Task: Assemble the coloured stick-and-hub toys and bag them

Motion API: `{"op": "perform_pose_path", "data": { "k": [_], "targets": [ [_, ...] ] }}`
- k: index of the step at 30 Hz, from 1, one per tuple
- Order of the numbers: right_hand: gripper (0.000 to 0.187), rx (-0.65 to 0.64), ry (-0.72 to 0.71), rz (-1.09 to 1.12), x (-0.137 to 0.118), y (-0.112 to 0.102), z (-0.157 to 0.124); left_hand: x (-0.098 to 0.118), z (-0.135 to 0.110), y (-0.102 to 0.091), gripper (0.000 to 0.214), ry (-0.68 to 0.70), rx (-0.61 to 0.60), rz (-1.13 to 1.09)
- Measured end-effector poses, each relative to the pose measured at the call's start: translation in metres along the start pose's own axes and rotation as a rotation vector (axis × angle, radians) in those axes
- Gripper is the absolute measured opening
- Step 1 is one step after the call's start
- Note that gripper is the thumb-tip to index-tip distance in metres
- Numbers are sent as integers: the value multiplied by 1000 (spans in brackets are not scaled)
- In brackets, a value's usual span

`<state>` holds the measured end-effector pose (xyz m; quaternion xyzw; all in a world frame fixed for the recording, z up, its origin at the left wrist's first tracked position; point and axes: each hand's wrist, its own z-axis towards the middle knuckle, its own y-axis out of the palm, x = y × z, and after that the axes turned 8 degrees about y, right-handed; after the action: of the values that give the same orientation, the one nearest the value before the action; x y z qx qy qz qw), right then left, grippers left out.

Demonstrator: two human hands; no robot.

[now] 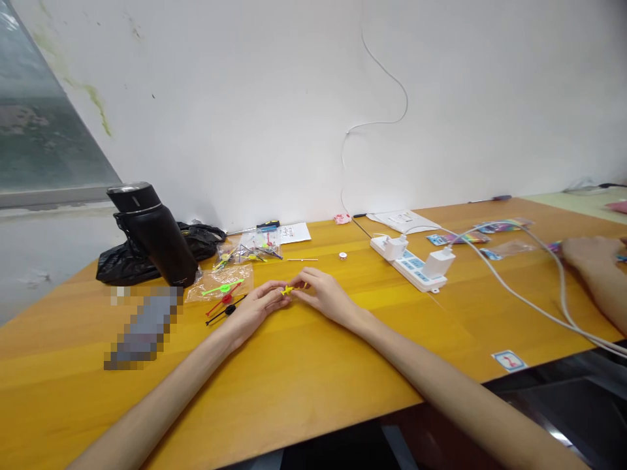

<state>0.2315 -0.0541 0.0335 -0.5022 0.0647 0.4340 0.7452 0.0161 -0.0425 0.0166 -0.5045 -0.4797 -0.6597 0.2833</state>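
A small yellow plastic piece [287,290] sits between my two hands, just above the table. My left hand [258,303] pinches it from the left, fingers closed. My right hand [321,294] grips it from the other side between thumb and fingertips, which partly hide its shape. To the left of my left hand lie arrow-shaped plastic pieces with round middles: a green arrow [225,288], a red arrow [226,299] and a black arrow [230,309]. The green one rests on a clear plastic bag [196,293], and the black one reaches close to my left hand.
A black bottle [159,238] stands left before a black plastic bag [110,264]. Bagged colourful pieces [249,251] lie behind my hands. Right are a white power strip [409,264], looping cables [514,313] and another person's hand [588,258]. The table's front edge runs below my right forearm.
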Motion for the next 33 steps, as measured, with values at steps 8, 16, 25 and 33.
{"op": "perform_pose_path", "data": {
  "k": [8,16,25,33],
  "targets": [
    [13,31,29,126,-1,1,3,5,-1,5,25,6,76,-38],
    [16,-49,131,391,-4,5,4,1,0,4,24,37,76,-55],
    [21,-58,129,410,-5,6,3,0,1,4,27,60,2,11],
    [21,-54,167,422,-4,7,4,-4,2,3,27,69,-2,39]
  ]
}}
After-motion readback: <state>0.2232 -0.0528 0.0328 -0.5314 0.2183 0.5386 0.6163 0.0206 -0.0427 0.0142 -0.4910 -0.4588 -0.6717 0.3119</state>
